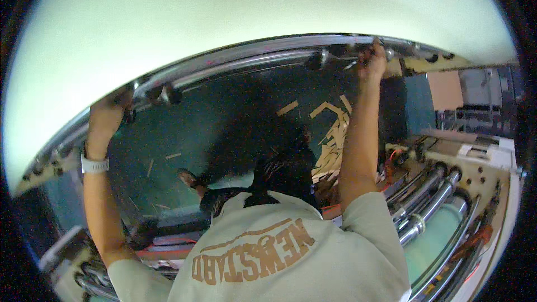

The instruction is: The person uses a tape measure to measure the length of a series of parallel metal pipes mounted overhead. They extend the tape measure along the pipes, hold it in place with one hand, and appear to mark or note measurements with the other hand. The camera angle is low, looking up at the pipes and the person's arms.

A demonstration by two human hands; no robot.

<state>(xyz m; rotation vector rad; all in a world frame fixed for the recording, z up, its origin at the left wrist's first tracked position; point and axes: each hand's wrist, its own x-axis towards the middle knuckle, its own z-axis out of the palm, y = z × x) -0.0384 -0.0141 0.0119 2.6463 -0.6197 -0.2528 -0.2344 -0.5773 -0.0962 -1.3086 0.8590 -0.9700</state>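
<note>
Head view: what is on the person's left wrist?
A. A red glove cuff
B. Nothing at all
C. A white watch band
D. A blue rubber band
C. A white watch band circles the wrist just below the left hand, which reaches up to the long metal bar; no glove or coloured band shows there.

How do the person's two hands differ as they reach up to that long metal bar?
The left hand has a white wristband below it; the right hand has a bare wrist. The left hand sits lower in the picture, near the bar's left end; the right sits higher, toward its right end. Both are raised to the shiny metal bar, on outstretched arms.
</note>
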